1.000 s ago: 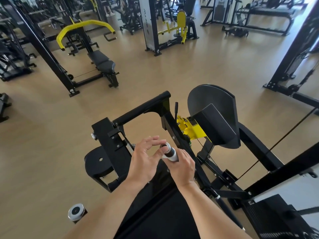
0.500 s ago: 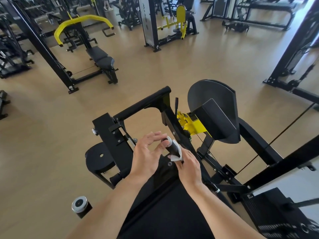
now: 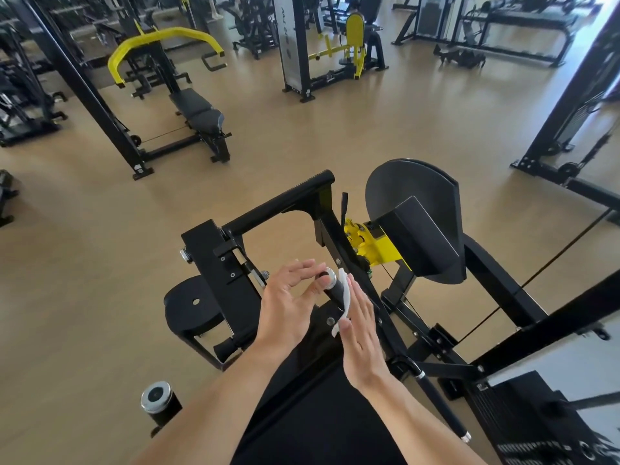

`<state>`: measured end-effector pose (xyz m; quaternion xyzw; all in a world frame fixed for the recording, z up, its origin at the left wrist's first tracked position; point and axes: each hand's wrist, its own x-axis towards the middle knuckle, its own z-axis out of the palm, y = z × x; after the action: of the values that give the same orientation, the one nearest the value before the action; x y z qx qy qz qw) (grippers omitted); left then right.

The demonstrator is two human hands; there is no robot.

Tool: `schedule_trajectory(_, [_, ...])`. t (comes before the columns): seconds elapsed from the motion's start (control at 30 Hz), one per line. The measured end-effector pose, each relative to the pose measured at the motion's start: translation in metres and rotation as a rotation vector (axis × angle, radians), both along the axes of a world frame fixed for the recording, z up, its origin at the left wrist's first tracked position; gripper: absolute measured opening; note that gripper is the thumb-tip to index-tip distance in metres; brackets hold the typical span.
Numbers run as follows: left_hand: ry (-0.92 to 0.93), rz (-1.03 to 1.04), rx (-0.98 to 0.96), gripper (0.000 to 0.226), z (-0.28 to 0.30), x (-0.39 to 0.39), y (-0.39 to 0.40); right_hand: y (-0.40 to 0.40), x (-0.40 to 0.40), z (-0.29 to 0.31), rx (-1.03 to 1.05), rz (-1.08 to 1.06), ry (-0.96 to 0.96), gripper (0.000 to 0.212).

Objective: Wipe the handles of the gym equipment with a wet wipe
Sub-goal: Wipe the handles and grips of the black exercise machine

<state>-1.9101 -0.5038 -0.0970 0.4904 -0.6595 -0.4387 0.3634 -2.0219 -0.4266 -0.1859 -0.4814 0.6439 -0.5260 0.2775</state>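
A short black handle (image 3: 335,292) with a silver end cap rises from the black machine in front of me. A white wet wipe (image 3: 345,295) lies along the handle's right side. My right hand (image 3: 362,333) has straight fingers and presses the wipe against the handle, with the thumb on the wipe's lower end. My left hand (image 3: 288,307) is spread on the handle's left, thumb tip touching just below the silver cap. A second capped handle (image 3: 157,397) stands at the lower left. A thin bar handle (image 3: 439,404) lies at the lower right.
The machine's black frame (image 3: 214,263) and round black pad (image 3: 419,229) with a yellow bracket (image 3: 372,245) stand just beyond my hands. A cable (image 3: 553,253) runs diagonally at the right. Benches and yellow-armed machines (image 3: 161,41) stand across the tan floor.
My right hand has uncurled from round the handle and now lies flat against it with the wipe. The left hand has stayed beside the cap, fingers spread wider.
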Motion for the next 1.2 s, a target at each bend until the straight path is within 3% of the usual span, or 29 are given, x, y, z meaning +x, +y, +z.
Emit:
schedule_trajectory(0.13, [0.006, -0.003, 0.011, 0.022, 0.000, 0.001, 0.001, -0.002, 0.016, 0.021, -0.097, -0.038, -0.231, 0.056])
schedule_trajectory(0.2, [0.010, -0.003, 0.009, 0.021, -0.001, 0.001, 0.001, -0.004, 0.016, 0.016, -0.085, -0.073, -0.245, 0.045])
schedule_trajectory(0.37, [0.006, 0.009, 0.021, 0.022, -0.003, 0.001, -0.001, -0.010, 0.003, -0.015, 0.058, -0.134, -0.157, 0.047])
schedule_trajectory(0.6, [-0.002, 0.001, 0.019, 0.020, -0.002, 0.002, -0.001, -0.023, -0.002, 0.013, -0.161, -0.185, 0.139, 0.051])
schedule_trajectory(0.8, [-0.039, -0.011, -0.001, 0.022, -0.002, 0.003, -0.003, -0.018, -0.016, -0.007, -0.004, -0.186, 0.202, 0.053])
schedule_trajectory(1.03, [-0.018, 0.011, 0.008, 0.022, -0.003, 0.001, -0.001, -0.033, 0.000, 0.034, -0.342, -0.264, 0.207, 0.046])
schedule_trajectory(1.13, [-0.028, 0.018, 0.004, 0.023, -0.005, 0.001, -0.002, -0.032, -0.005, 0.014, -0.268, -0.270, 0.257, 0.046])
schedule_trajectory(1.2, [-0.049, 0.020, 0.000, 0.025, -0.004, 0.002, -0.002, -0.028, -0.013, -0.008, -0.111, -0.266, 0.274, 0.049])
